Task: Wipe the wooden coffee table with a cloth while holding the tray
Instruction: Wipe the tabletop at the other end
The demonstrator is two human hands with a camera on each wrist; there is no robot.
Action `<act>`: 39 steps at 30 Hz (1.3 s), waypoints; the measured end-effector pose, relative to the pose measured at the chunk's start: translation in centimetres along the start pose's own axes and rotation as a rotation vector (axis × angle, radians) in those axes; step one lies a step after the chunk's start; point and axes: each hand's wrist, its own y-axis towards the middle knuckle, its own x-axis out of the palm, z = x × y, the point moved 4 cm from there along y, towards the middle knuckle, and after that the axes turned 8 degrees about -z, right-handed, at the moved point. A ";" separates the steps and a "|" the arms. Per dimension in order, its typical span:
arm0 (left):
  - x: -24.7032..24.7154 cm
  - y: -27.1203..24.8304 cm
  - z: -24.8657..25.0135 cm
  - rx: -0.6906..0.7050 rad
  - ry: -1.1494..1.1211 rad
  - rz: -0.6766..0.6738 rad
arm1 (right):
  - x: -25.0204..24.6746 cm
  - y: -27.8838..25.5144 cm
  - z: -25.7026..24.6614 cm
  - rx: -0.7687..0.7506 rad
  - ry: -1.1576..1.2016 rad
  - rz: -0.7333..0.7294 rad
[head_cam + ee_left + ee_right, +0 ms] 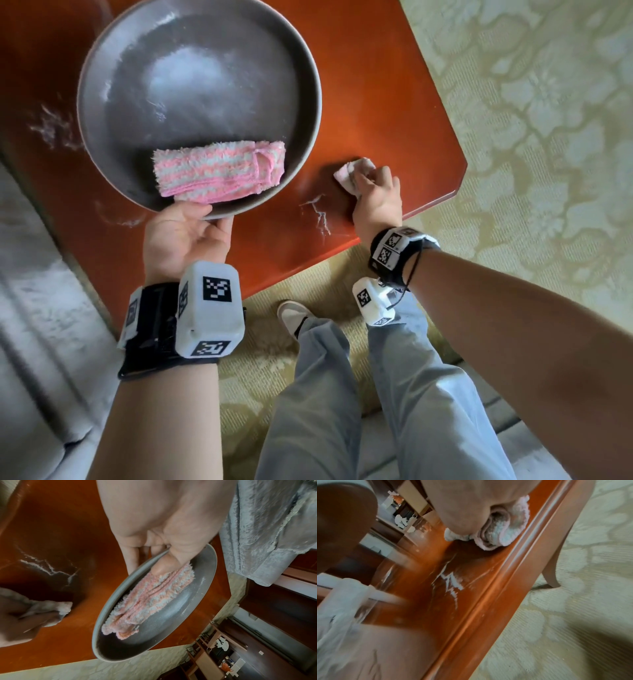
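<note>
My left hand (pixel 191 222) grips the near rim of a round grey tray (pixel 191 44), thumb on top and fingers (pixel 130 559) underneath, holding it above the reddish wooden coffee table (pixel 387 102). A folded pink-and-white striped cloth (pixel 219 173) lies in the tray (pixel 197 588) under my thumb. My right hand (pixel 373 192) holds a bunched pale cloth (pixel 349 171) and presses it on the tabletop near the table's right front edge. White streaks (pixel 318 214) mark the wood between my hands, and the streaks (pixel 450 580) show close to the cloth (pixel 505 530).
More white smears (pixel 51 126) lie on the table left of the tray. A pale green patterned carpet (pixel 531 120) surrounds the table. A grey sofa (pixel 37 325) sits at the left. My legs in light trousers (pixel 342 394) and a shoe (pixel 294 315) stand close to the table's front edge.
</note>
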 end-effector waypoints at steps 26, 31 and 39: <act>-3.4 -3.1 -0.6 0.189 -0.358 0.189 | -1.5 8.1 -7.1 -0.545 -0.287 -0.101; -3.5 -2.7 -2.0 0.255 -0.475 0.284 | 0.5 6.0 -8.2 -0.764 -0.335 -0.218; -2.6 -3.2 -2.9 0.333 -0.536 0.324 | 1.8 1.8 -6.2 -1.076 -0.357 -0.407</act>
